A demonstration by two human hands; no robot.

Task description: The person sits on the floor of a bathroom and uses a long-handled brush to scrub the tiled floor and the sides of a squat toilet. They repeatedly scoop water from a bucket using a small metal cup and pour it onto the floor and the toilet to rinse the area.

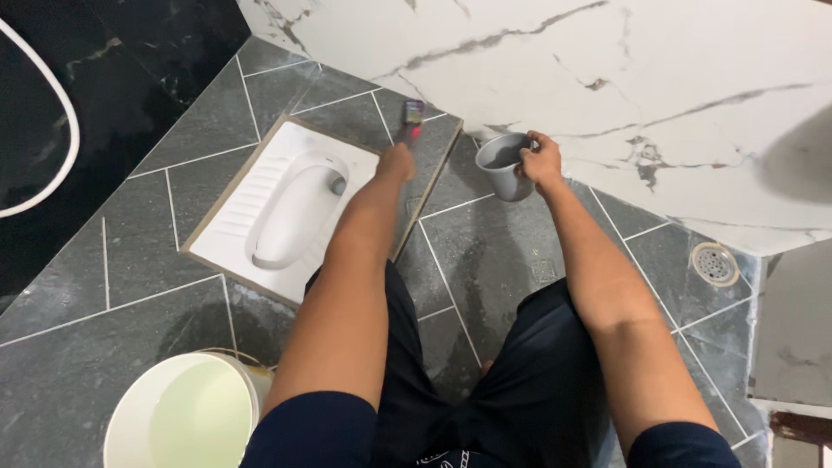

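My left hand point(397, 162) grips a brush point(412, 119) with a pink handle and dark bristles, held over the grey floor tile beside the far corner of the white squat toilet pan point(286, 208). My right hand point(539, 161) holds a grey mug point(503, 166) by its handle, just above the floor near the foot of the white marble wall point(555, 61). The mug appears to hold liquid. Both arms reach forward from my crouched legs in dark shorts.
A white bucket point(186, 412) with pale liquid stands at the lower left. A round metal floor drain point(715, 263) lies at the right near the wall. A white hose point(61, 147) curves over the black marble wall at the left. Wet patches mark the grey tiles.
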